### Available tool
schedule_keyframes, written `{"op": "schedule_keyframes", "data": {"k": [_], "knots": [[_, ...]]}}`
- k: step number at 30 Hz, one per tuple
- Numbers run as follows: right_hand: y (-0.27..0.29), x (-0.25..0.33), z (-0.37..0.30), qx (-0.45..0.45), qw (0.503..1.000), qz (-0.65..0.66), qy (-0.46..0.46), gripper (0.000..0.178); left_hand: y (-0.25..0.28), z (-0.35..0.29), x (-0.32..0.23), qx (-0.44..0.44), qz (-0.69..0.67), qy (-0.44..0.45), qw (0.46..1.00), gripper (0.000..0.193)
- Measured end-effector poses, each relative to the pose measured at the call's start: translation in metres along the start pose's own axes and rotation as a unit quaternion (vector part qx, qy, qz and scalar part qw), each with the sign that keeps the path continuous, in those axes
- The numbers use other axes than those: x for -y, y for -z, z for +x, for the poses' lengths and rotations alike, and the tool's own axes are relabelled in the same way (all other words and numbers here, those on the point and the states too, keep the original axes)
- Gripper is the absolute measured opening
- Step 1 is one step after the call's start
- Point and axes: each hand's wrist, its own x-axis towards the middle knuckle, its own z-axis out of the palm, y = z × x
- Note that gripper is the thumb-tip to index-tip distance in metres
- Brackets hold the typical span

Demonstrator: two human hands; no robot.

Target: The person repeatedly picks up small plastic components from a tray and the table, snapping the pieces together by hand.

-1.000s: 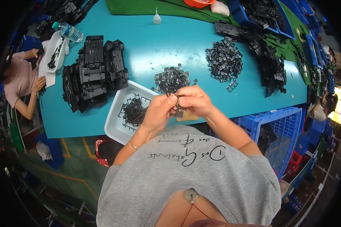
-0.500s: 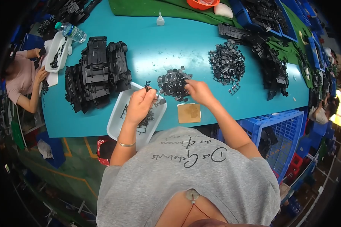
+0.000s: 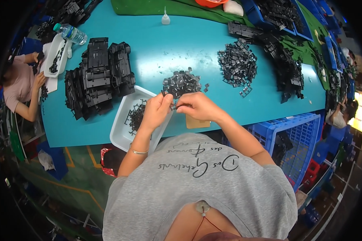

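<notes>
My left hand [image 3: 157, 109] is closed in a pinch on a small black plastic part, mostly covered by the fingers. Close against it, my right hand [image 3: 200, 106] pinches a small dark piece, its shape largely hidden. Both hands meet just in front of a heap of small black plastic pieces [image 3: 182, 81]. Under my left forearm stands a white plastic tray [image 3: 117, 130], where thin black frame-like parts [image 3: 136, 115] lie loose. Partly covered by my right hand is a tan square pad [image 3: 198, 123] on the turquoise table [image 3: 149, 44].
Stacked black chassis-like mouldings [image 3: 98, 72] stand left; more [image 3: 287, 70] lie right. A second heap of pieces [image 3: 237, 64], a small white squeeze bottle [image 3: 165, 18] and a water bottle [image 3: 71, 33] are on the table. A blue crate [image 3: 285, 124] stands at the right front. A co-worker [image 3: 21, 82] sits left.
My right hand has left the heap and come left and nearer to meet my left hand. The tan pad is now partly covered. The view has shifted slightly.
</notes>
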Motion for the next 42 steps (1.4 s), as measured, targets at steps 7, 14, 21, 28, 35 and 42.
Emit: {"op": "schedule_keyframes", "data": {"k": [7, 14, 21, 28, 35, 42], "knots": [[-0.002, -0.007, -0.018, -0.002, 0.999, -0.033, -0.014, 0.011, -0.004, -0.011, -0.011, 0.195, 0.004, 0.019, 0.981, 0.015], [-0.034, -0.033, -0.042, 0.111, 0.820, 0.560, -0.054, 0.012, -0.009, -0.031, -0.005, 0.293, -0.314, 0.129, 0.894, 0.013], [0.002, -0.083, -0.048, -0.106, 0.748, 0.655, 0.006, 0.024, 0.047, -0.060, 0.010, 0.199, -0.259, 0.119, 0.938, 0.014], [-0.003, -0.087, -0.018, -0.245, 0.963, -0.043, -0.106, 0.023, 0.079, -0.061, 0.025, 0.071, 0.413, 0.121, 0.900, 0.022], [0.045, -0.147, -0.100, -0.543, 0.759, -0.258, -0.249, 0.034, 0.083, -0.070, 0.027, -0.002, 0.482, 0.113, 0.869, 0.027], [0.065, -0.158, -0.131, -0.444, 0.719, -0.226, -0.484, 0.040, 0.043, -0.040, -0.001, -0.003, 0.397, -0.017, 0.918, 0.014]]}}
